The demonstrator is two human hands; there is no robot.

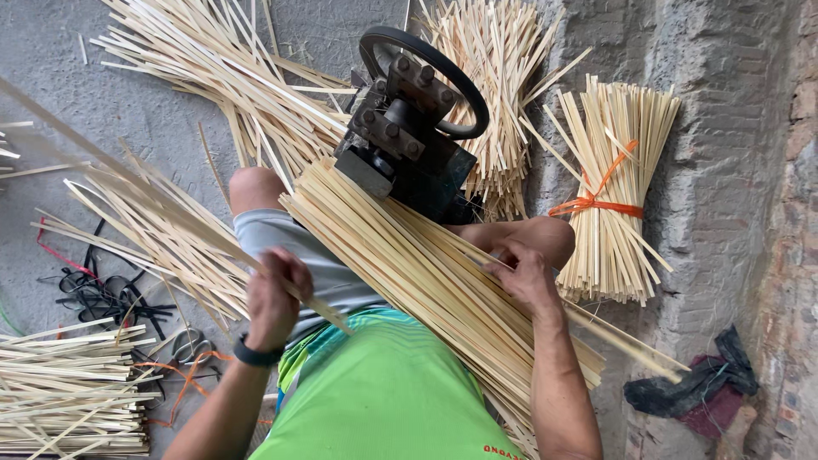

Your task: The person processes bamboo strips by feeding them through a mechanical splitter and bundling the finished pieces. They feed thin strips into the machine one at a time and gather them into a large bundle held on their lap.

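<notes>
A thick bundle of pale bamboo strips (pixel 426 273) lies slanted across my lap, its upper end against a black metal machine with a wheel (pixel 409 128). My left hand (pixel 274 300), with a black wristband, is closed around a long single bamboo strip (pixel 170 204) that runs off to the upper left. My right hand (pixel 524 277) lies on the bundle's right side, its fingertips curled and pinching strips at the bundle's top edge. My bare knees (pixel 256 187) show on either side of the bundle.
A tied sheaf of strips with an orange band (pixel 609 204) leans on the rough wall at right. Loose strips lie in piles at upper left (pixel 221 68) and lower left (pixel 68 392). Black cords and scissors (pixel 102 298) lie on the floor. Dark rags (pixel 699 388) sit at lower right.
</notes>
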